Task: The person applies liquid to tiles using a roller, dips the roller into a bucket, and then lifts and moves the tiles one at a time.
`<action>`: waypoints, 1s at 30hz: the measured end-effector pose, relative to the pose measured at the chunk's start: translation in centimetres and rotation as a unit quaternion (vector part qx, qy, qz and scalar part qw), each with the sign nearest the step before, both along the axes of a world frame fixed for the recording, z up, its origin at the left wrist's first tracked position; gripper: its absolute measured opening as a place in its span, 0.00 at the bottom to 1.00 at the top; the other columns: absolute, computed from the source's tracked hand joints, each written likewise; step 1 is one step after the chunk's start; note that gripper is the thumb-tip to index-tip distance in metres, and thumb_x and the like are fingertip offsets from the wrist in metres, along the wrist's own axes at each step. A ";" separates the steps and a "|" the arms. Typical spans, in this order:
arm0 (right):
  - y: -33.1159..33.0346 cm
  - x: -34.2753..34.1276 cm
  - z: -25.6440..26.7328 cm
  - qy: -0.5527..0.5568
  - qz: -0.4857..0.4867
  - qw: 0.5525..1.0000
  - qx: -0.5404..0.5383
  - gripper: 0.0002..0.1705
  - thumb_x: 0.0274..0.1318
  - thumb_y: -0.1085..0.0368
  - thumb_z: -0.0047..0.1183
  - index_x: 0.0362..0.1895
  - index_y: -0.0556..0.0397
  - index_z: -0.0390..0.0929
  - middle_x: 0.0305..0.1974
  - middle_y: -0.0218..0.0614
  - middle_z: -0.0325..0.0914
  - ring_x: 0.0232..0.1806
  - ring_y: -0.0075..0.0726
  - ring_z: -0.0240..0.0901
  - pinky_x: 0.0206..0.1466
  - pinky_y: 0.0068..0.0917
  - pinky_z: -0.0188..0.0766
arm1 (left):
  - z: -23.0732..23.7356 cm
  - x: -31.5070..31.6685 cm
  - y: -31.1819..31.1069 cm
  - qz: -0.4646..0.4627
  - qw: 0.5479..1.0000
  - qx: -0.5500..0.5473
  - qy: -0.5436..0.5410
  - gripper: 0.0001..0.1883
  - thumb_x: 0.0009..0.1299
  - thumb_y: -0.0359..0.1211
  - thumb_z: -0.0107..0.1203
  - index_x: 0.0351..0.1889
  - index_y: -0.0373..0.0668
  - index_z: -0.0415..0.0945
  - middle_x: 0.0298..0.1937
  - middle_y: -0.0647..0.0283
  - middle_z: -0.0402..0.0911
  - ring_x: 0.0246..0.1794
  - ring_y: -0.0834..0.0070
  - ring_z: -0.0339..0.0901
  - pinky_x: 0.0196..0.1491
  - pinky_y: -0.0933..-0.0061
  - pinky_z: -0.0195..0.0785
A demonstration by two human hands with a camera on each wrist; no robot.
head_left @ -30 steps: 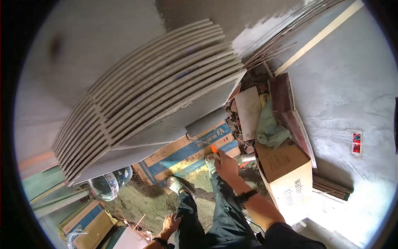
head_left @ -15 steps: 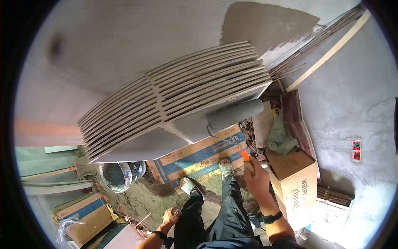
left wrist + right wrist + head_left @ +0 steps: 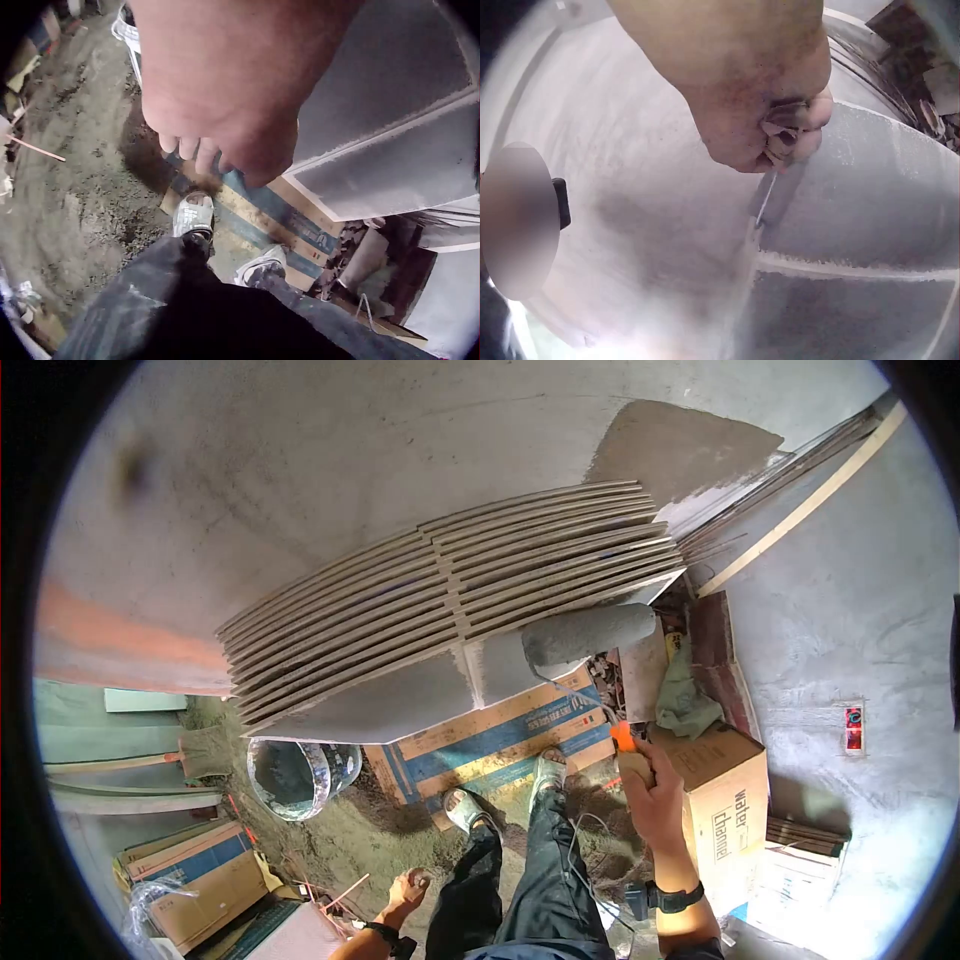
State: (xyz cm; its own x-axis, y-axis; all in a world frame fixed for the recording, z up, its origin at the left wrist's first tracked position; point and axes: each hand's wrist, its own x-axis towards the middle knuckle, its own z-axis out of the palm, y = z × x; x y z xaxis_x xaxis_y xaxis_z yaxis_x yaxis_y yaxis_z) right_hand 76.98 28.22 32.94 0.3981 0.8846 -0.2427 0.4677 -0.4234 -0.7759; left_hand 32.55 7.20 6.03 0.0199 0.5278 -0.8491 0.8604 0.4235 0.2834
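Note:
My right hand (image 3: 658, 795) grips the handle of a paint roller, with an orange collar (image 3: 624, 736) showing just beyond the fingers. The wide grey roller sleeve (image 3: 590, 635) overlaps the right end of the stacked panels' front face (image 3: 390, 695) in the head view. In the right wrist view, the hand (image 3: 757, 112) wraps the handle, and a thin metal rod runs toward the grey panel. My left hand (image 3: 408, 890) hangs beside the left leg, fingers loosely curled, holding nothing visible. The left wrist view shows the back of that hand (image 3: 225, 97) above the floor.
Many ridged panel edges (image 3: 440, 590) lean against the wall. A bucket (image 3: 318, 788) with grey contents stands left of the feet. Flattened cardboard (image 3: 480, 745) lies under the panels. A "water channel" box (image 3: 728, 830) stands right; cartons (image 3: 215, 900) lie at lower left.
The roller has risen from the panels' lower edge and looks larger, with the right hand farther right. My left hand has come away from the leg. The head view has shifted.

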 end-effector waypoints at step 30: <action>0.3 -2.5 2.6 -0.031 0.078 0.996 -0.026 0.22 0.56 0.69 0.53 0.55 0.63 0.72 0.33 0.45 0.80 0.31 0.28 0.76 0.35 0.26 0.71 | -1.5 2.4 -1.5 0.030 0.998 0.030 -0.047 0.25 0.69 0.50 0.48 0.56 0.46 0.77 0.52 0.47 0.80 0.54 0.50 0.77 0.55 0.55 0.71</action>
State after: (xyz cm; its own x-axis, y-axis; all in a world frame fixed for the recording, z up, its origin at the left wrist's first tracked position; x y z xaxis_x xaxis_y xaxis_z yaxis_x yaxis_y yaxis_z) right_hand 74.50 28.51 35.57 0.2728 0.9235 -0.2698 0.5771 -0.3815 -0.7221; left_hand 34.94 5.67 4.50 0.0644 0.5810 -0.8113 0.8019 0.4538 0.3886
